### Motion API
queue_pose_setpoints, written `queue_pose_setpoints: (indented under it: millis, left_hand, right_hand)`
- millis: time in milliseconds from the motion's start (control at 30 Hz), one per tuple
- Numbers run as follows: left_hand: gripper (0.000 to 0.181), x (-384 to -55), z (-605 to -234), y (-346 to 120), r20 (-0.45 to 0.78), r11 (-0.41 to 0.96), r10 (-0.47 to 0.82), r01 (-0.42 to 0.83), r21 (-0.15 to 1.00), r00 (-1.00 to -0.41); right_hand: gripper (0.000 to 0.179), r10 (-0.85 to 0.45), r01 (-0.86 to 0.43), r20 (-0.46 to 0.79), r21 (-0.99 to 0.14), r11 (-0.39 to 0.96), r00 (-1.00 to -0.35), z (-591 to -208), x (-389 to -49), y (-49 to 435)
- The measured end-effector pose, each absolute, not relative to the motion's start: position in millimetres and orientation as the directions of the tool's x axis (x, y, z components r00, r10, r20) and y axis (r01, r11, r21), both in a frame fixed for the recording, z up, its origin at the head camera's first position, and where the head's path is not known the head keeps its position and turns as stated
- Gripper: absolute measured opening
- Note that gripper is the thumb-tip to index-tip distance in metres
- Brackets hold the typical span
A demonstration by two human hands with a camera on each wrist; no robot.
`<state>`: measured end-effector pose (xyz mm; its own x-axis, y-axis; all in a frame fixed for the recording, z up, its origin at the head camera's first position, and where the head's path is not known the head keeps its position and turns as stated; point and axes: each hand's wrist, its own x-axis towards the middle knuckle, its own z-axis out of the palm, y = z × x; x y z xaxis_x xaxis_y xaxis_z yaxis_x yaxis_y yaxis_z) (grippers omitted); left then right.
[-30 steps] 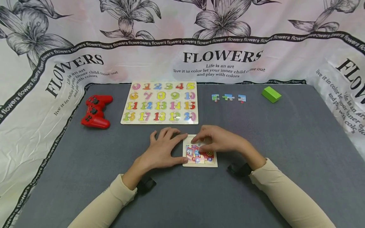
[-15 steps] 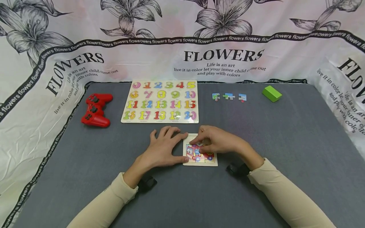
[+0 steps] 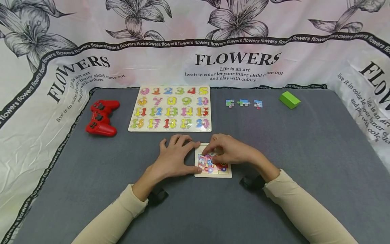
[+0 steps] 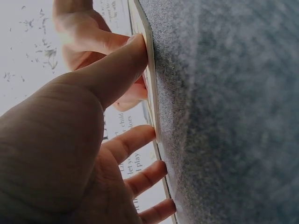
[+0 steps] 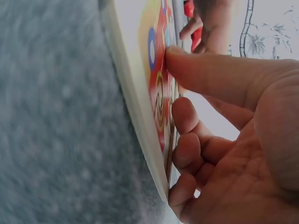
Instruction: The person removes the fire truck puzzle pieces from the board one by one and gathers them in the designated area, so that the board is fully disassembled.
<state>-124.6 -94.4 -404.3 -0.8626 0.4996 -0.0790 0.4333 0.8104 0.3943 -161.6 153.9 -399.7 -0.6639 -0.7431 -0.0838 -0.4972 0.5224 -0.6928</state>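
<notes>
A small square jigsaw puzzle in a pale wooden frame [image 3: 225, 175] lies before me, with a red vehicle picture on its pieces. My left hand [image 3: 172, 161] steadies its left side, fingers spread, thumb on the near left corner and index fingertip at the far left corner. In the left wrist view the thumb [image 4: 119, 65] presses on the frame's edge. My right hand [image 3: 234, 149] reaches over from the right and pinches a puzzle piece [image 3: 209, 159] between thumb and index finger, low over the picture. Its other fingers [image 5: 187, 151] are curled in the right wrist view, and its palm hides the upper right of the puzzle.
Three loose jigsaw pieces [image 3: 243, 103] lie in a row at the back, left of a green block [image 3: 289, 100]. Behind my left hand is a number board [image 3: 170, 108], with a red game controller [image 3: 102, 118] beside it. A flower-printed cloth [image 3: 237, 61] borders the grey tabletop [image 3: 195, 210].
My right index finger has shifted slightly left and toward me over the puzzle. The left hand keeps its place on the frame.
</notes>
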Motion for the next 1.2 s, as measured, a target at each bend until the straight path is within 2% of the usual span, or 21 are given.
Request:
queue_pose_setpoints:
  millis: [867, 1200]
  left_hand:
    - [0.079, -125.2, -405.3, -93.0, -0.089, 0.802, 0.491, 0.410, 0.435, -0.867]
    - [0.071, -123.8, -412.7, -89.3, -0.053, 0.812, 0.460, 0.395, 0.430, -0.887]
  right_hand:
    - [0.027, -0.713, -0.461, -0.087, -0.707, 0.536, -0.695, -399.4, -158.3, 151.3]
    - [0.026, -0.712, -0.465, -0.084, -0.702, 0.539, -0.697, -397.8, -156.3, 150.4]
